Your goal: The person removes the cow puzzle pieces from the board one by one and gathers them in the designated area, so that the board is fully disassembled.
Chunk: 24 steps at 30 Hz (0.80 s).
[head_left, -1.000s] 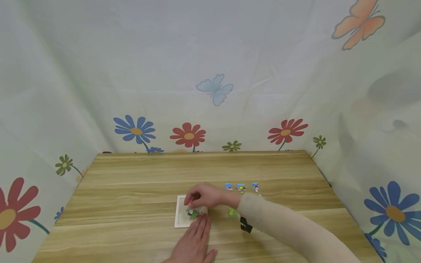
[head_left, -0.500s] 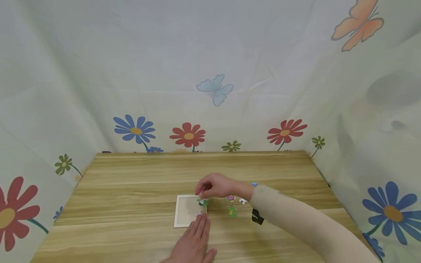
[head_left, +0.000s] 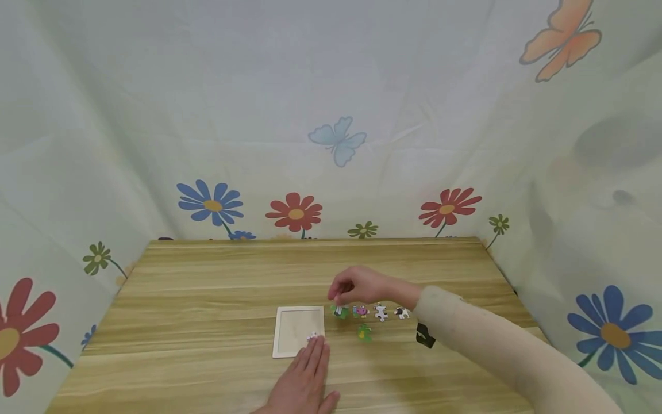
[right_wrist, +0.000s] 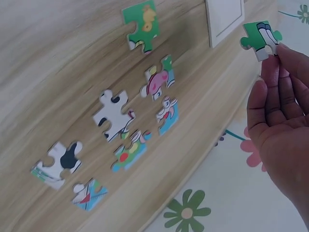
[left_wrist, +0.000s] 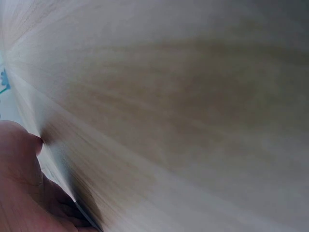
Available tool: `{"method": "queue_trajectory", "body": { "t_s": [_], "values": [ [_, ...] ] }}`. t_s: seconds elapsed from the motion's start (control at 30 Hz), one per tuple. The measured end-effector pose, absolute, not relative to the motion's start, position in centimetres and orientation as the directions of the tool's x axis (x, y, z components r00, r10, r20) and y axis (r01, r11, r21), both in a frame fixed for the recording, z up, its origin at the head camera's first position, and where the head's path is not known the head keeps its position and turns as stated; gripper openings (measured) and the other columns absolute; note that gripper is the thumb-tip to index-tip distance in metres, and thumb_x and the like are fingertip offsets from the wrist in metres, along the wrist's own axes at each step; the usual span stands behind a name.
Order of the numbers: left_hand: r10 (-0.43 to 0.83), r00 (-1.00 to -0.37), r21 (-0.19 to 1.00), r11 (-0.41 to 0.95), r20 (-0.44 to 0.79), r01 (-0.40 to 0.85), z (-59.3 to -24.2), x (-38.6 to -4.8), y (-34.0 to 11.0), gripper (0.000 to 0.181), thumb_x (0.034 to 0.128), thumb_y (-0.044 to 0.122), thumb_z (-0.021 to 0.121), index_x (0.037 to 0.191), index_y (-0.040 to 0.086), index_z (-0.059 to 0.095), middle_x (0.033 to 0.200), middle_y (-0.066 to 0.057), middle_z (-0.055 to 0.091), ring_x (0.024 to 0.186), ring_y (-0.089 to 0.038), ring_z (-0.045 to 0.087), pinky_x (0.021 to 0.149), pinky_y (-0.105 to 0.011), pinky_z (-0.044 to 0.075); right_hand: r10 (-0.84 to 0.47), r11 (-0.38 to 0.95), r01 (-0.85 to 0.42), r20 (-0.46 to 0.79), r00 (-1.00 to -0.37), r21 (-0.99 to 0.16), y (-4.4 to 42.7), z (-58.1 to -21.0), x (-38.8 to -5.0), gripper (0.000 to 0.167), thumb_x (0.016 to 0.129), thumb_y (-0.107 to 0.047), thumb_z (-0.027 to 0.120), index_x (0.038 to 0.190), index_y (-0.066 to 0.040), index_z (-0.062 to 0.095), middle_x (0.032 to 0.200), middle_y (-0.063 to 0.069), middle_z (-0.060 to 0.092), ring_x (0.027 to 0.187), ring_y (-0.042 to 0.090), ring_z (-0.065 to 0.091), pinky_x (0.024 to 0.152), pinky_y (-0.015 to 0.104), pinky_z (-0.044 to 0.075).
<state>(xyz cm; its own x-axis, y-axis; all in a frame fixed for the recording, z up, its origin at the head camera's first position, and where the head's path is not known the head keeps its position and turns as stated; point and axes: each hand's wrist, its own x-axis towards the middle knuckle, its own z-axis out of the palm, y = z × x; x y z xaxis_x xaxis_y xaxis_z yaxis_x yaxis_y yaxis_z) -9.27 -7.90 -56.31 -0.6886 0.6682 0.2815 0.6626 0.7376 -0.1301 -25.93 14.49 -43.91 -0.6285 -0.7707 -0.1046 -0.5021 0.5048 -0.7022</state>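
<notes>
My right hand point(head_left: 364, 284) pinches a green jigsaw piece point(right_wrist: 258, 36) between thumb and fingertips, just right of the tray in the head view. White leg-like shapes show on that piece. My left hand point(head_left: 302, 379) lies flat with straight fingers, its fingertips on the lower right corner of a white-rimmed puzzle tray point(head_left: 276, 333). A small whitish jigsaw piece point(head_left: 312, 336) sits inside that corner, partly covered by the fingertips. In the left wrist view, the left hand point(left_wrist: 24, 188) shows only at the lower left, against the tabletop.
Several loose pieces lie right of the tray: a green one point(right_wrist: 142, 24), a pink one point(right_wrist: 158, 81), black-and-white ones point(right_wrist: 113, 116) and blue-edged ones point(right_wrist: 89, 194). The wooden table point(head_left: 207, 276) ends at a flowered cloth wall point(head_left: 248, 138).
My right hand has moved right with the green jigsaw piece, from over the tray to beside it. More of the tray floor and the loose pieces shows. The left hand stays in place.
</notes>
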Motion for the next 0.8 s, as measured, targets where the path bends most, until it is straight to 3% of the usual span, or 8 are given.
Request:
{"method": "queue_trajectory", "body": {
  "t_s": [0.8],
  "values": [
    [0.668,-0.654,-0.17,0.734,0.356,0.657,-56.7,-9.5,-8.0,0.081,0.1051,0.063,0.047,0.145,-0.007,0.058,0.152,-0.026,0.055,0.14,-0.035,0.055,0.108,-0.04,0.052,-0.765,0.568,-0.566,-0.13,-0.63,-0.597,20.4,-45.0,-25.7,0.007,0.098,-0.004,0.074,0.104,-0.004,0.078,0.095,-0.004,0.076,0.085,0.0,0.066,0.079,0.022,0.058]
  ]
}}
